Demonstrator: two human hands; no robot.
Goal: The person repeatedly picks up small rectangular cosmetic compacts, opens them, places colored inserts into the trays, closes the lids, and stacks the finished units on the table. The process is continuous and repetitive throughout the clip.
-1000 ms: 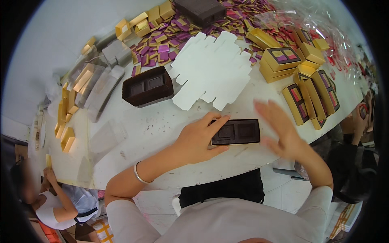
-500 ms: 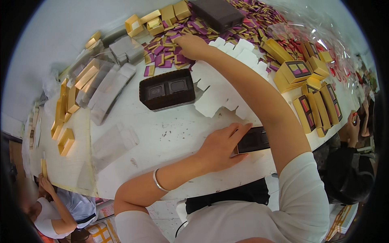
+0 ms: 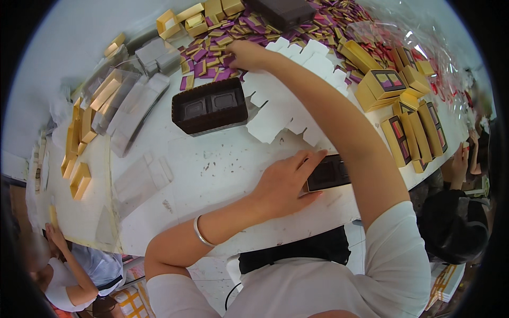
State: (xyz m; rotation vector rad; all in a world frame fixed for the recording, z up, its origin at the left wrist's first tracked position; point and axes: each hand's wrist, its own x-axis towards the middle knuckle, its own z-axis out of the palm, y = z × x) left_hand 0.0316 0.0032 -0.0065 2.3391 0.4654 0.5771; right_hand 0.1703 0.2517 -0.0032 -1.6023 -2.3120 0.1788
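Right hand [image 3: 249, 55] has gone from just beside the dark tray box [image 3: 328, 173] a second ago to way out over the bench [image 3: 217, 185], at the near edge of the candy-looking pile. Left hand [image 3: 281, 185] basically stayed put on the box.

Closest in: white sleeves [image 3: 395, 244], and some black cloth [image 3: 297, 252] below the bench edge. Left wrist has a silver bangle [image 3: 201, 232]. Left fingers straddle the left end of the dark tray box, thumb on the near side, gripping it flat on the bench near the front edge. Right forearm covers the box's other end.

Bit farther out, clear plastic sleeves [image 3: 143, 177] lie flat on the left, with gold boxes [image 3: 79, 181] off beyond them. Past the middle there's a deep stack of brown trays [image 3: 209, 103], just left of some white die-cut card [image 3: 275, 116] that the right arm crosses. Over on the right, gold boxes with filled trays [image 3: 395, 138] sit in a bunch.

Right fingers are bent down at the pile of purple and gold pieces [image 3: 204, 66]; can't tell if they've got one. At the back, a big dark brown block [image 3: 283, 11] sits on the pile, and crinkly clear film [image 3: 413, 50] spreads out to its right.
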